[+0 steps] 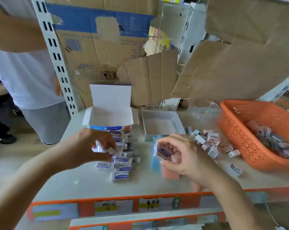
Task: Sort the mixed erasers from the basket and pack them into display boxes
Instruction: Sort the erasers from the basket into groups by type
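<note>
Erasers piled by kind, ready for packing: left hand (89, 146) pinches a white eraser (98, 148) at the blue-labelled pile (123, 156) near the open display box (110, 98); right hand (180, 156) clasps a purple eraser (163, 152); unsorted stock lies in the right basket (236, 133).

Flattened brown cardboard (240, 55) lines the far wall behind a pale counter (84, 181), its near edge orange with handwritten labels (107, 207). A white slotted upright (57, 63) rises far left, beside a person in a white shirt (24, 77) standing on tan floor (11, 156)
</note>
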Demonstrator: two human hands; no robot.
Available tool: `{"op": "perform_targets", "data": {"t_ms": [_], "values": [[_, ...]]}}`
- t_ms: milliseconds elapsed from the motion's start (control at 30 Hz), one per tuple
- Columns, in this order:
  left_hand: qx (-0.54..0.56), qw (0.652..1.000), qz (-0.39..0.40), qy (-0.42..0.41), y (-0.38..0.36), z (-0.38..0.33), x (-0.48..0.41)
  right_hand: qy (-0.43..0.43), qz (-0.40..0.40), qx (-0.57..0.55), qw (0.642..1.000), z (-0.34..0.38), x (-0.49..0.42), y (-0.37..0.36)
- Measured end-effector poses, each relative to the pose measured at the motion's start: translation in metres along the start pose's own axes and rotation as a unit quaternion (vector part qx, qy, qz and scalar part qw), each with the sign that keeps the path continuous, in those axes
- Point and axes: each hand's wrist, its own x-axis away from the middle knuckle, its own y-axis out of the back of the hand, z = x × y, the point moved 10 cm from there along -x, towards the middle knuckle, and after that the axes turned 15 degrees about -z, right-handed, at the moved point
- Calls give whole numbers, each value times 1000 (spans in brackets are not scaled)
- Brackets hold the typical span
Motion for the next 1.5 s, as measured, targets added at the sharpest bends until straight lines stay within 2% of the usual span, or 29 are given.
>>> {"op": "perform_targets", "data": {"t_ms": [133, 333, 500, 600, 667, 800, 1067, 1233, 1500], "values": [[3, 998, 55, -3, -5, 24, 24, 19, 47, 16, 999, 31, 8, -37], [-73, 988, 133, -5, -27, 49, 42, 36, 111, 8, 993, 54, 19, -86], [-165, 979, 115, -27, -16, 45, 41, 65, 83, 34, 994, 56, 19, -96], [-156, 980, 116, -33, -12, 32, 37, 73, 73, 41, 994, 54, 17, -91], [-128, 985, 105, -39, -12, 19, 29, 67, 64, 31, 995, 51, 16, -80], [-87, 992, 29, -84, -11, -21, 2, 46, 33, 21, 998, 35, 14, -42], [-51, 985, -70, -149, -38, -102, -62, -17, -56, 69, 996, -51, 19, 64], [-61, 979, -90, -175, -70, -154, -101, -39, -70, 94, 992, -108, 31, 123], [-108, 975, -65, -185, -145, -223, -156, -69, -95, 128, 985, -215, 44, 207]]}}
